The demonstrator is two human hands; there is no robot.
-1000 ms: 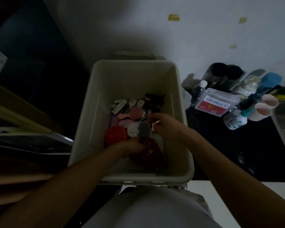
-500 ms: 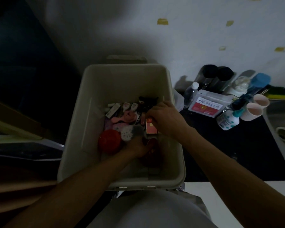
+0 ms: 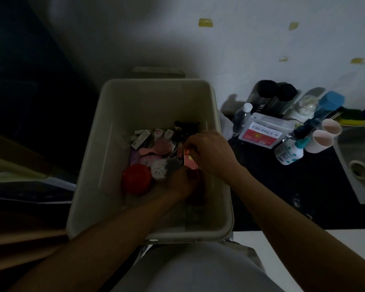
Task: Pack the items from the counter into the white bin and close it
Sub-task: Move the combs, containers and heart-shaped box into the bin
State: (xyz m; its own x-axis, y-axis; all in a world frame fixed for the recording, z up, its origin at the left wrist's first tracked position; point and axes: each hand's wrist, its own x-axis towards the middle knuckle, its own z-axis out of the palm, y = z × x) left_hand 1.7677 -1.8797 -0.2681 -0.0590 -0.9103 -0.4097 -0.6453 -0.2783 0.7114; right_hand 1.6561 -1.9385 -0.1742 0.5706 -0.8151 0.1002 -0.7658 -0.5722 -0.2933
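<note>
Fingers (image 3: 193,142) of right hand (image 3: 214,155) pinch red box (image 3: 189,160) inside white bin (image 3: 156,81); grip of left hand (image 3: 180,182) unclear.

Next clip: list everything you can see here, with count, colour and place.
bin: 1, white, centre, open
round item: 1, red, in bin, left
brush: 1, pink, in bin
box: 1, red, in bin
toy: 1, black, in bin, far side
counter: 1, black, right of bin
bottle: 1, clear, on counter
pouch: 1, white and red, on counter
cups: 2, pink, beside sink
sink: 1, steel, right edge
left hand: in bin, grip unclear
right hand: in bin, pinching box
</note>
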